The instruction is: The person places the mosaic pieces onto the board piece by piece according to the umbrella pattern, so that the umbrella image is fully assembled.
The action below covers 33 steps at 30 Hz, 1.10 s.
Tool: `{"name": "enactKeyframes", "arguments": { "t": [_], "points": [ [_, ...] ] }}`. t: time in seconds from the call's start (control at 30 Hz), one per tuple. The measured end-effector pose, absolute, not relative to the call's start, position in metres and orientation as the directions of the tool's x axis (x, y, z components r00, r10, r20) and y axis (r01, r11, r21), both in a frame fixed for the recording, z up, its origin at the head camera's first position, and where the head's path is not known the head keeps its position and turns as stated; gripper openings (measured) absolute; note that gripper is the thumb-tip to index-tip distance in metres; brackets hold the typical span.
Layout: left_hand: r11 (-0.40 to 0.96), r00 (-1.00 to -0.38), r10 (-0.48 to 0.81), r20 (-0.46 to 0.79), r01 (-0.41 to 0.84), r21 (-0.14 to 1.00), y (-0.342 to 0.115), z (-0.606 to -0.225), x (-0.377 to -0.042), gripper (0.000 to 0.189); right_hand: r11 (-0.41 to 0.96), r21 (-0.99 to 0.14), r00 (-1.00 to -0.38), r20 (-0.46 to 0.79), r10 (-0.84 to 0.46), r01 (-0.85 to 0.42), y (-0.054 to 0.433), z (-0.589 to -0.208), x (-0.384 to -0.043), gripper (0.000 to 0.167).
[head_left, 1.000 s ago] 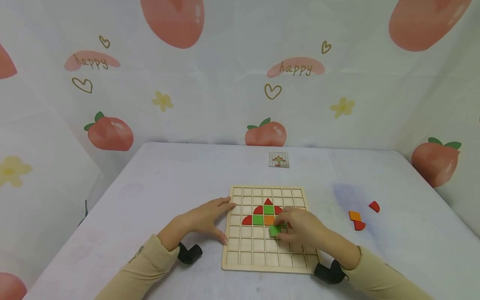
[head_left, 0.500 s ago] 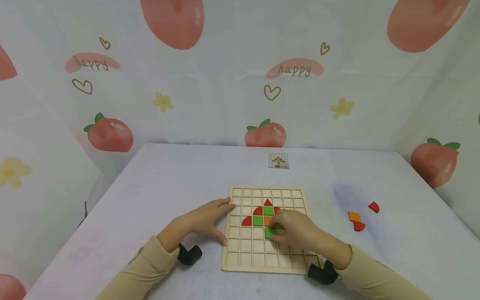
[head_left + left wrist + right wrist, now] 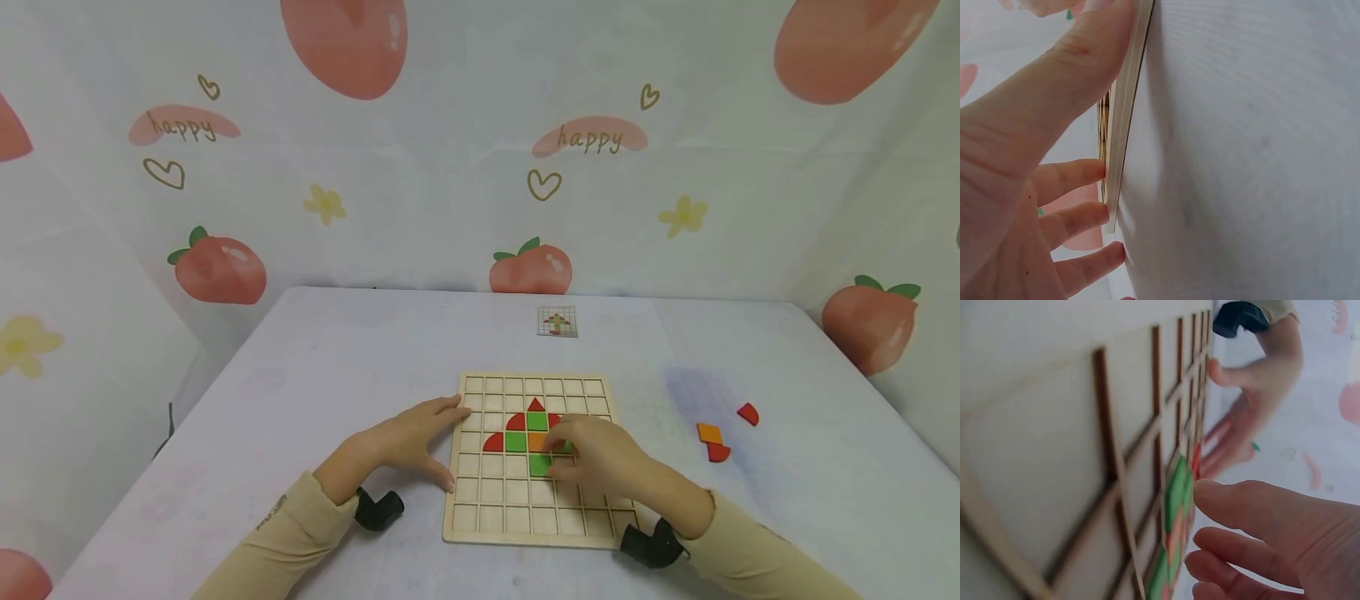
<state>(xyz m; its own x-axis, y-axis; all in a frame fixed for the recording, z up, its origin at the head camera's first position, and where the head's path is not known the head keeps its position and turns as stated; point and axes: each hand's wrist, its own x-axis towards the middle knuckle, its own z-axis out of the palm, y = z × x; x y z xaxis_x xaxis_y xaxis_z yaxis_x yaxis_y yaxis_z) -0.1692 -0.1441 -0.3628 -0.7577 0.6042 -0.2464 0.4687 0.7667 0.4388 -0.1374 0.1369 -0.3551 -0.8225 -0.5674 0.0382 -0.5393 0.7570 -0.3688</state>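
Note:
A square wooden grid board (image 3: 491, 518) lies on the table. Along its left edge, my left hand (image 3: 408, 435) rests with spread fingers, and the left wrist view has the thumb and fingertips against the board's side. Over the board's middle right hovers my right hand (image 3: 600, 454), holding nothing, its thumb (image 3: 1229, 500) apart from the fingers. Just left of its fingertips, a green square tile (image 3: 539, 465) sits in a cell under an orange square tile (image 3: 537, 442). Red and green tiles around these form a stepped shape, topped by a red triangle tile (image 3: 536, 405); my right hand hides part of it.
To the right on the table lie a loose orange square tile (image 3: 709, 433), a red quarter-circle tile (image 3: 718, 452) touching it, and another red quarter-circle (image 3: 747, 413). A small pattern card (image 3: 557, 321) lies behind the board.
My right hand has brought the green square tile left into the cell below the orange one and let go, then drawn slightly back to the right. My left hand has stayed put.

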Motion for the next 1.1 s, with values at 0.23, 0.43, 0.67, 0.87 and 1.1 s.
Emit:
{"name": "enactKeyframes", "arguments": {
  "t": [0.23, 0.43, 0.67, 0.87, 1.1],
  "points": [
    [0.765, -0.756, 0.605, -0.251, 0.464, 0.446, -0.144, -0.364, -0.169, 0.097, 0.786, -0.447, -0.885, 0.030, -0.464, -0.427, 0.167, -0.345, -0.143, 0.021],
    [0.766, -0.756, 0.606, -0.249, 0.469, 0.440, -0.143, -0.364, -0.169, 0.097, 0.811, -0.458, -0.920, 0.046, -0.388, -0.365, 0.209, -0.339, -0.155, 0.026],
    [0.768, -0.756, 0.604, -0.251, 0.470, 0.434, -0.143, -0.363, -0.169, 0.097, 0.855, -0.444, -0.952, -0.008, -0.305, -0.270, 0.267, -0.342, -0.165, 0.030],
    [0.773, -0.756, 0.601, -0.258, 0.467, 0.430, -0.143, -0.362, -0.168, 0.097, 0.884, -0.425, -0.957, -0.115, -0.267, -0.195, 0.301, -0.352, -0.168, 0.030],
    [0.770, -0.756, 0.604, -0.253, 0.471, 0.431, -0.144, -0.363, -0.169, 0.098, 0.890, -0.415, -0.953, -0.139, -0.268, -0.189, 0.313, -0.362, -0.169, 0.029]
  ]
}}
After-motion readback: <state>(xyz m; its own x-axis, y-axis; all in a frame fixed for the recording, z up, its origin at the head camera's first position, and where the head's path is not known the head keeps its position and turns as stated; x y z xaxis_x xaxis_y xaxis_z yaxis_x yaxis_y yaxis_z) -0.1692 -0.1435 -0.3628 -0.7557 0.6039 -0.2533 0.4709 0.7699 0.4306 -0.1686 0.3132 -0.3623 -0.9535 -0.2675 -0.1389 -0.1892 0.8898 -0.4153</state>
